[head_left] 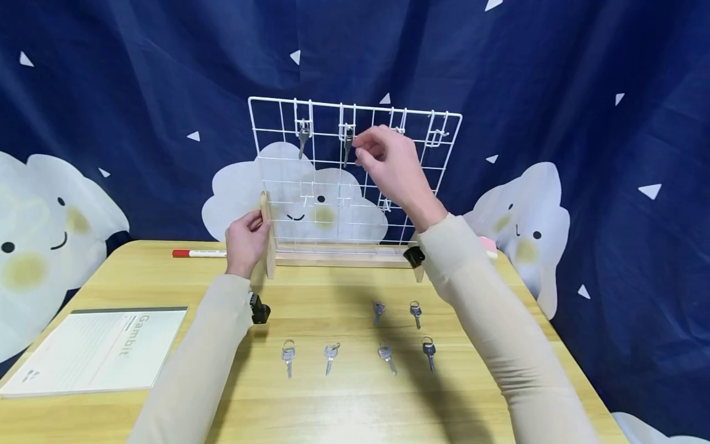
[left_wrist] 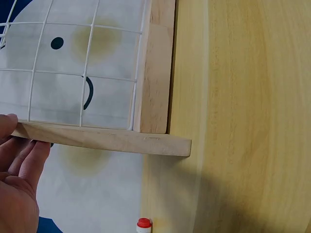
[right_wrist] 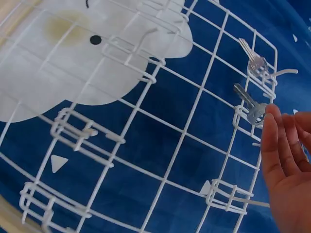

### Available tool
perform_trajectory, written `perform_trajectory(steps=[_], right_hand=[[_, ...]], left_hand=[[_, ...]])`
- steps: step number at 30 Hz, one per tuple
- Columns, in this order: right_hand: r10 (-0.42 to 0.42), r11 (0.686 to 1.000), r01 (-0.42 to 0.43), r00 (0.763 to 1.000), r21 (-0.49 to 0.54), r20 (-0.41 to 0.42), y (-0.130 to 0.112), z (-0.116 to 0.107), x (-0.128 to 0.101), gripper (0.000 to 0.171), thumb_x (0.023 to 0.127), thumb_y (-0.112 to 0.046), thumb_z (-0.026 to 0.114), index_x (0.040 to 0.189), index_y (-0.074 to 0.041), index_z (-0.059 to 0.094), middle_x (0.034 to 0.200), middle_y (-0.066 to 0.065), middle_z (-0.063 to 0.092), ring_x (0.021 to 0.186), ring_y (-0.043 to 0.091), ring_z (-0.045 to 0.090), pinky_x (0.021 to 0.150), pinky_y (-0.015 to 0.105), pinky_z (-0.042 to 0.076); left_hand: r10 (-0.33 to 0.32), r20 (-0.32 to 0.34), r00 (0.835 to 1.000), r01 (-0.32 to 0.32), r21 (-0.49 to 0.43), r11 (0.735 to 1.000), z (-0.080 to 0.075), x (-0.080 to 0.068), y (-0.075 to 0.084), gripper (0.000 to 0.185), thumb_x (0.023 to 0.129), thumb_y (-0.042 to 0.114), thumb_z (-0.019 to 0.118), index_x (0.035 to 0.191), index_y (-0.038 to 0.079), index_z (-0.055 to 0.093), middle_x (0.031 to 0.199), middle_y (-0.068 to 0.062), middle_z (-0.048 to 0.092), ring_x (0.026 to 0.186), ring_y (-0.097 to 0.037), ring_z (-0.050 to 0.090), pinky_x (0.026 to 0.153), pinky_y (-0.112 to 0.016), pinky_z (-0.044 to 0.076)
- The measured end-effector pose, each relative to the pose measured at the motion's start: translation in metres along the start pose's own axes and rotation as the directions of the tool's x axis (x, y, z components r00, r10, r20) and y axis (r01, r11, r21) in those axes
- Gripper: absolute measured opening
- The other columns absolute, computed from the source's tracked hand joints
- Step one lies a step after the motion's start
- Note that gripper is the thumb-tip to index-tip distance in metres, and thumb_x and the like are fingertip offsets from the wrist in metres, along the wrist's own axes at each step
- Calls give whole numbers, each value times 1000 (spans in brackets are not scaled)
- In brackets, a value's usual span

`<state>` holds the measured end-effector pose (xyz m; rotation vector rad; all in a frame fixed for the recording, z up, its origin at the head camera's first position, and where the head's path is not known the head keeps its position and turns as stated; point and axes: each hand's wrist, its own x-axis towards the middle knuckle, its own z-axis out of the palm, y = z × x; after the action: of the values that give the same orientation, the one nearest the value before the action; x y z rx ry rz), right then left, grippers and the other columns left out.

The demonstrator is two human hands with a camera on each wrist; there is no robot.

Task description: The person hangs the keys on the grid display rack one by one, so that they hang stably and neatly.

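A white wire grid rack stands upright in a wooden base with side posts. My left hand grips the left wooden post, thumb on one face and fingers on the other. My right hand is raised at the rack's top row, fingers loosely bent. Its fingertips are right beside the head of a key hanging from the second hook; a gap shows between thumb and index finger. Another key hangs on the first hook, left of it. A hook at the top right bears no key.
On the table lie several keys with rings, among them a silver key and a dark key. A notebook lies at left, a red-capped marker behind the left hand. Lower hooks stick out from the grid. A blue curtain hangs behind.
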<state>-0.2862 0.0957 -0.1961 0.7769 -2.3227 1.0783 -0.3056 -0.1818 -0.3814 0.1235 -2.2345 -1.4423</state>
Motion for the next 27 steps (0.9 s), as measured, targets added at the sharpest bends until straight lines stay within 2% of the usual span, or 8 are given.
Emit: perform_trajectory(steps=[8, 18, 23, 27], right_hand=[[-11, 1000, 12, 993, -13, 116, 20, -1, -40, 13, 97, -6, 59, 105, -3, 69, 92, 2, 66, 77, 14, 64, 61, 28, 50], [61, 998, -55, 955, -27, 289, 51, 5, -85, 10, 96, -7, 63, 102, -5, 71, 87, 4, 70, 77, 13, 64, 69, 31, 55], [82, 996, -72, 938, -43, 338, 66, 11, -103, 9, 94, -5, 65, 100, -5, 71, 92, 3, 68, 82, 15, 62, 74, 32, 55], [120, 992, -120, 919, -22, 376, 77, 15, -116, 9, 92, -3, 66, 99, -5, 72, 96, 3, 67, 88, 17, 63, 78, 33, 57]], left_hand=[[-10, 33, 999, 10, -13, 1000, -2, 2, 2, 36, 96, 7, 64, 129, -7, 60, 123, -24, 63, 113, -30, 62, 94, -32, 53], [-28, 53, 998, 29, -18, 999, -2, 2, 2, 36, 95, 5, 64, 129, -7, 60, 123, -23, 63, 112, -29, 63, 93, -30, 53], [-26, 46, 999, 26, -6, 1000, -2, 2, 1, 36, 94, 4, 64, 128, -7, 60, 122, -23, 63, 112, -29, 63, 94, -30, 53], [-23, 44, 999, 23, 3, 1000, -1, 3, 1, 36, 95, 5, 64, 128, -7, 60, 122, -23, 63, 112, -28, 63, 94, -30, 53]])
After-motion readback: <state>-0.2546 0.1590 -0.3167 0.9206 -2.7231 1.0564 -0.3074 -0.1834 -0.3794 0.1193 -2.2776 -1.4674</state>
